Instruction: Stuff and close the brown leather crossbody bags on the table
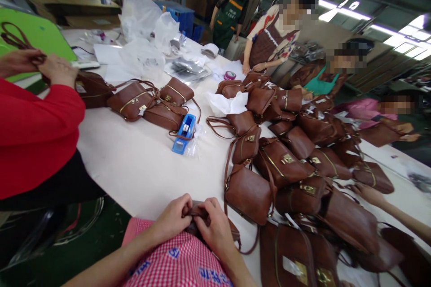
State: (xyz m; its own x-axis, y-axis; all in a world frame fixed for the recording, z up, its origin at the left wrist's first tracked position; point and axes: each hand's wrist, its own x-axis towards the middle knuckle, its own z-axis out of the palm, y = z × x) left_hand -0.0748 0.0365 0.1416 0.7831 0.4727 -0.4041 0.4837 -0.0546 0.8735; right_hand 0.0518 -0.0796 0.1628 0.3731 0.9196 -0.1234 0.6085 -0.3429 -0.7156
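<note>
Pinching brown handbag (192, 228) at near table (144, 170) edge: left hand (178, 216) and right hand (217, 226) both clamped on its top. Close handling step, seemingly; next move calls for steady pinch.

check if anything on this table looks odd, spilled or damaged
I see no spill or plain damage. The heaped brown leather-look bags lie at mixed angles, some leaning on others, and a crumpled white sheet sits loose at the heap's edge, so that area looks untidy.
</note>
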